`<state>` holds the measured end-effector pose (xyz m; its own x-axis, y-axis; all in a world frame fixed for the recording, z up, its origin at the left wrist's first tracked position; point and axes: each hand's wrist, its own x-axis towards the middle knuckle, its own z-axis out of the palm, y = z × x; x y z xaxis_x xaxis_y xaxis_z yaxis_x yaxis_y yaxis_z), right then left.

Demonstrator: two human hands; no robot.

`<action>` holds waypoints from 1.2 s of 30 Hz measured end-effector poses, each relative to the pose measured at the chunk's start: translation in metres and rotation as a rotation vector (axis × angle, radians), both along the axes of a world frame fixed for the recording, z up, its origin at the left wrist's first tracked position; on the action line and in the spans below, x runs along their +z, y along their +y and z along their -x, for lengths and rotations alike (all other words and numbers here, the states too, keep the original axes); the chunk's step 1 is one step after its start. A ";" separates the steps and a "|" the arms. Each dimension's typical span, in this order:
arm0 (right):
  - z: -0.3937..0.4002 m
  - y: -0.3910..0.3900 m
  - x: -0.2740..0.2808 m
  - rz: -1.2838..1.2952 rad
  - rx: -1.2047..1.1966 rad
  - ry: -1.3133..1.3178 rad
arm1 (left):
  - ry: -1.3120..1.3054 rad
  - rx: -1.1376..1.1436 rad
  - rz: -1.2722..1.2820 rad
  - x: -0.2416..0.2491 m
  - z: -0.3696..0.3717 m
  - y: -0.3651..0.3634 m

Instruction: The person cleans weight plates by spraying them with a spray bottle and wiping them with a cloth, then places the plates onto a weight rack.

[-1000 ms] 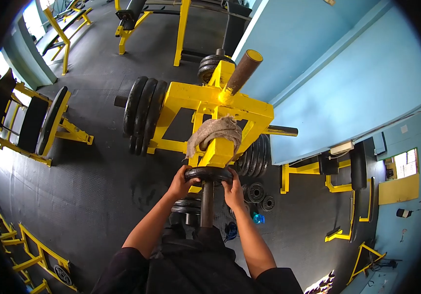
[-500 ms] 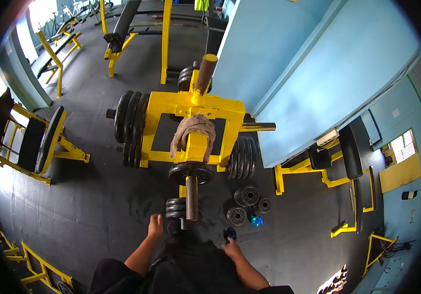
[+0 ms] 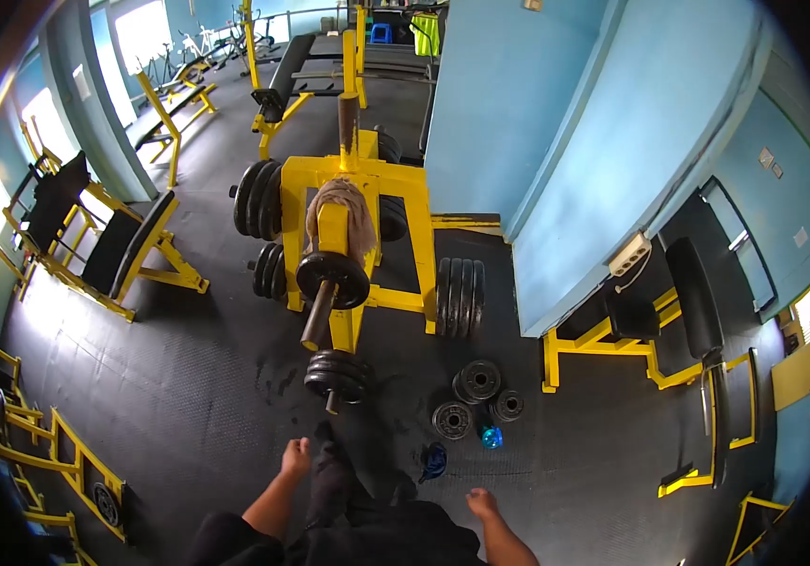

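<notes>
My left hand (image 3: 296,457) hangs in front of my body with its fingers curled in and no object showing in it. Nearest to it is the lower peg of a yellow plate rack (image 3: 406,189), loaded with black weight plates (image 3: 340,375). My right hand (image 3: 482,503) is low on the right, fingers also curled, with nothing visible in the grip. A dark blue crumpled item (image 3: 434,460) and a blue bottle (image 3: 492,438) are on the floor beyond it, apart from the hand. A greyish-brown towel (image 3: 358,219) drapes over the rack's top.
Several loose weight plates (image 3: 452,421) lie on the black mat floor right of the rack. A blue wall corner (image 3: 518,283) juts out behind them. Yellow-framed benches stand at left (image 3: 141,245) and right (image 3: 612,347). Another bench (image 3: 287,75) is at the back.
My view has tilted up and the rack has shifted left in it. My right hand has moved right, away from the dark blue item. My left hand stays curled at about the same place.
</notes>
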<state>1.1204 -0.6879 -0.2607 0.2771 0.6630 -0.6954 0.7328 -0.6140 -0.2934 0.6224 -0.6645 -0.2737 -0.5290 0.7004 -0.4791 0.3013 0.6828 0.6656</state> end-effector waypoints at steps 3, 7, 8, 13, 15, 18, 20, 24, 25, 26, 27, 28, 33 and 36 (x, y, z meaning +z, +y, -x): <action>-0.044 -0.031 0.007 -0.016 -0.049 -0.002 | -0.046 -0.025 -0.009 0.008 -0.055 -0.028; -0.120 -0.067 -0.023 0.051 -0.062 -0.069 | -0.198 -0.019 -0.029 0.007 -0.119 -0.060; -0.134 -0.076 -0.027 0.031 -0.065 -0.116 | -0.178 -0.055 -0.051 -0.004 -0.127 -0.067; -0.205 -0.121 -0.042 0.208 0.118 -0.088 | -0.234 -0.086 -0.013 -0.008 -0.179 -0.102; -0.220 -0.113 -0.026 0.368 0.178 -0.095 | -0.242 -0.064 -0.006 -0.007 -0.203 -0.112; -0.265 -0.105 -0.048 0.066 0.642 -0.035 | -0.232 -0.008 -0.061 -0.025 -0.233 -0.136; -0.263 -0.085 -0.041 0.130 0.384 -0.194 | -0.255 0.062 -0.074 -0.051 -0.247 -0.160; -0.281 -0.044 0.004 -0.055 0.339 -0.065 | -0.383 0.329 -0.071 -0.029 -0.299 -0.218; -0.281 -0.029 0.018 -0.053 0.334 -0.055 | -0.387 0.350 -0.056 -0.019 -0.314 -0.234; -0.278 -0.016 0.033 -0.057 0.326 -0.042 | -0.437 0.421 -0.013 -0.011 -0.326 -0.249; -0.277 -0.006 0.043 -0.049 0.337 -0.039 | -0.484 0.489 0.026 -0.005 -0.337 -0.258; -0.277 0.006 0.049 -0.061 0.357 -0.023 | -0.482 0.499 0.027 -0.005 -0.346 -0.268; -0.285 0.052 0.054 -0.070 0.419 0.068 | -0.458 0.639 0.161 -0.016 -0.391 -0.280; -0.305 0.084 0.012 -0.057 0.477 0.086 | -0.456 0.709 0.179 -0.037 -0.413 -0.254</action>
